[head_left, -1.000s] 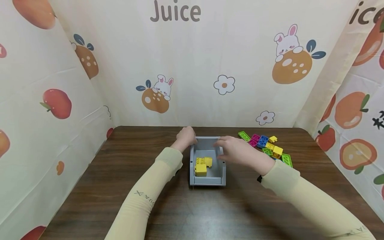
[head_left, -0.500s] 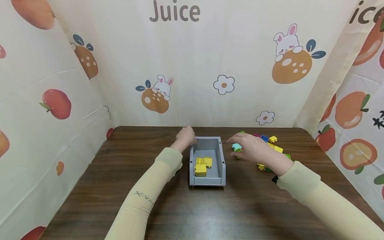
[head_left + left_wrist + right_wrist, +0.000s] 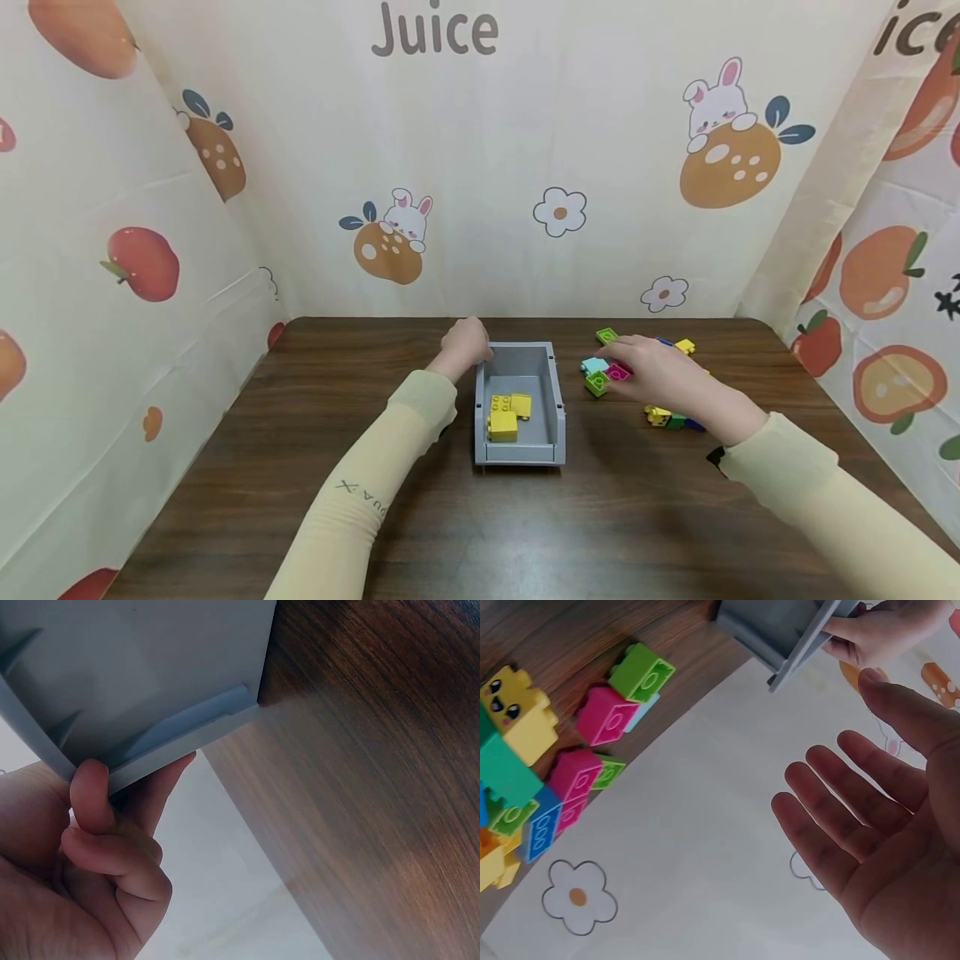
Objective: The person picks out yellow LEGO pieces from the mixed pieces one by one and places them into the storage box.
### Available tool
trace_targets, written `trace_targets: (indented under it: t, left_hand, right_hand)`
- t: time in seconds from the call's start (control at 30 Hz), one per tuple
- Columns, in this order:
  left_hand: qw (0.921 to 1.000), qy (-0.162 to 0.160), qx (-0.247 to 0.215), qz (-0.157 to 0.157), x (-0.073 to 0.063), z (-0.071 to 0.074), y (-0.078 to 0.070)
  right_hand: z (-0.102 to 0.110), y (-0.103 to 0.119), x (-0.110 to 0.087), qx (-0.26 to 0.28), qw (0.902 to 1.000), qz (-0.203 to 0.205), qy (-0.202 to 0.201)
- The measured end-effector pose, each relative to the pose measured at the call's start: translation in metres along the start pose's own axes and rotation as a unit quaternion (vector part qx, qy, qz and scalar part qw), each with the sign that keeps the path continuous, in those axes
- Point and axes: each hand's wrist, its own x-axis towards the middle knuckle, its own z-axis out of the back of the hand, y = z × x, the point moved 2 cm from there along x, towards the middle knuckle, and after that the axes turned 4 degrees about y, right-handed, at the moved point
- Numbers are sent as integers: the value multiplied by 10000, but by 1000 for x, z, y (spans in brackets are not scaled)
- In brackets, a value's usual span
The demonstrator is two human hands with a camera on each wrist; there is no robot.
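Note:
A grey bin (image 3: 521, 358) stands mid-table with a few yellow bricks (image 3: 502, 426) inside. At its far left corner my left hand (image 3: 465, 342) grips the rim; the left wrist view shows thumb and fingers curled round that edge. My right hand (image 3: 667, 377) hovers over the toy bricks right of the bin, its fingers spread and holding nothing, as the right wrist view confirms. Near its fingertips lie a light blue brick (image 3: 594, 366), a lime brick (image 3: 597, 383) and a magenta brick (image 3: 618, 372). The hand hides part of the pile.
Beneath the right forearm lies a yellow brick with a printed face (image 3: 525, 720), joined to a green one (image 3: 510, 772). A blue brick (image 3: 543, 823) and several others lie beyond. The dark wooden table (image 3: 360, 500) ends at a printed curtain (image 3: 480, 250) behind.
My right hand has moved from above the bin's right rim rightward to the brick pile, with light blue, lime and magenta bricks now showing beside the bin. The left hand stays put.

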Motion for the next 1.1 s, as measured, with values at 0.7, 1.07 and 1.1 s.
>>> trace_targets:
  t: [0.7,1.07,1.1]
  left_hand:
    - [10000,59,38,15,0,1,0]
    - [10000,-3,8,-6,1,0,2]
    - [10000,0,6,-15,2,0,2]
  right_hand:
    - [-28,-34,-21,-79,9983,-265,512]
    - [-45,-48,-29,35,9964,-408,743]
    - [-47,-50,-30,46,9963,-422,746]
